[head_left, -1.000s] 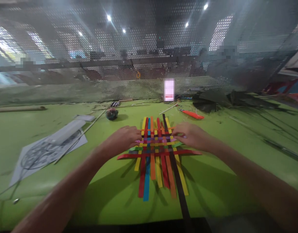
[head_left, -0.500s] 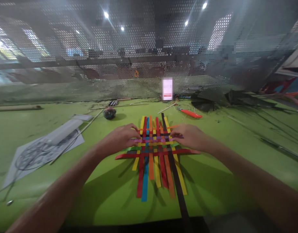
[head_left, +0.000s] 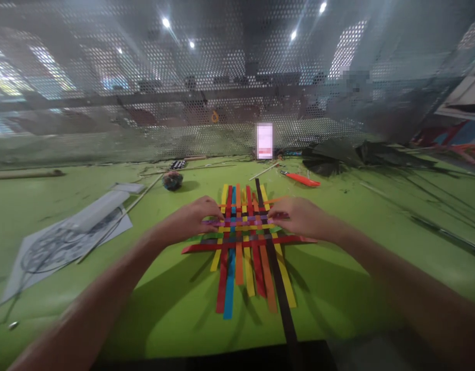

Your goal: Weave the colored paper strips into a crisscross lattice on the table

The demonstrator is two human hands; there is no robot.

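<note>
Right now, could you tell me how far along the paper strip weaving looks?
Several crosswise strips, the red strip nearest, already cross the lengthwise strips. In hand: the left hand and right hand pinch the purple strip at its ends. The near lengths of the lengthwise strips and a short stretch beyond the orange strip remain unwoven.

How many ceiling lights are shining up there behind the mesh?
5. Two bright ones upper left, a fainter one further left, and two upper right. The perforated screen may hide others.
</note>
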